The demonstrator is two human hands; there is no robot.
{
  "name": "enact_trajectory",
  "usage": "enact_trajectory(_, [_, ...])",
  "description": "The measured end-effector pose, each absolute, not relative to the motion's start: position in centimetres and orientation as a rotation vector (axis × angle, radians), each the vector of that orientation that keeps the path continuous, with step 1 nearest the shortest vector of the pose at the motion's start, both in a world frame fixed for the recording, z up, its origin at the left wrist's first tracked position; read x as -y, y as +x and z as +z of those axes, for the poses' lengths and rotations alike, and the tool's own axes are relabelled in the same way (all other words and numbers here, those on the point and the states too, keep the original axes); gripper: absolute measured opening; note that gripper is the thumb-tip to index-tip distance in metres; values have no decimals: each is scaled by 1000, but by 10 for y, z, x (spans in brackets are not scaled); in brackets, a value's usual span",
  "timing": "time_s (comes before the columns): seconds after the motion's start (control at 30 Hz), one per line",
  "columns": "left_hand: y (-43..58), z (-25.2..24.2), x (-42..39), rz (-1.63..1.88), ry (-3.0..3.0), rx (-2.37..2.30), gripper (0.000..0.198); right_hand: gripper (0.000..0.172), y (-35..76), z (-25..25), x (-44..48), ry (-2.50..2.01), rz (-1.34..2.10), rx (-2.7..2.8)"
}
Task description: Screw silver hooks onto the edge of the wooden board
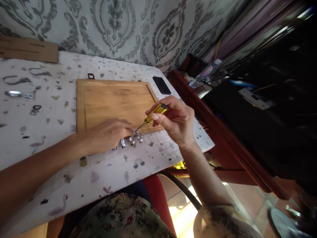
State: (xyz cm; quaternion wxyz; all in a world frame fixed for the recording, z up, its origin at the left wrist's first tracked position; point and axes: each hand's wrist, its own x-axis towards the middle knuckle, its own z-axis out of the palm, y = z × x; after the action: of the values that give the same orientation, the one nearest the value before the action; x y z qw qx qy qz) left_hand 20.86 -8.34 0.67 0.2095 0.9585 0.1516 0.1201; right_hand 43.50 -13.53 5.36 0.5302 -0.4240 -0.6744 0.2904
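Note:
My right hand (179,120) pinches the handle of a yellow and black screwdriver (156,113) between thumb and fingers. The shaft slants down to the left, its tip at a small shiny metal hook (139,137) on the near edge of a framed wooden panel (119,96). Across the panel's near edge lies my left hand (111,132), fingertips closed together at the top of that hook, by the screwdriver tip. Two more metal hooks (132,141) line the same edge to the left. Whether a screw sits under the tip is too small to tell.
Loose tools and metal pieces (21,94) lie on the patterned tablecloth (56,132) at left. A brown board (29,49) rests at the back left. A black phone (161,85) lies past the panel. Right of the table stands a dark red cabinet (213,115) with a clear bottle (205,73).

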Motion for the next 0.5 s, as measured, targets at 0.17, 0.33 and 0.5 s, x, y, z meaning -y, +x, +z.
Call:
enact_trajectory(0.17, [208, 3, 81, 322, 2676, -414, 53, 41, 444, 56, 133, -1006, 812, 1661])
enact_trajectory(0.33, [208, 0, 81, 360, 2677, -396, 48, 35, 448, 54, 134, -964, 822, 1687])
enact_trajectory(0.5, [209, 4, 83, 374, 2656, -409, 40, 36, 439, 49, 134, -1019, 637, 1680])
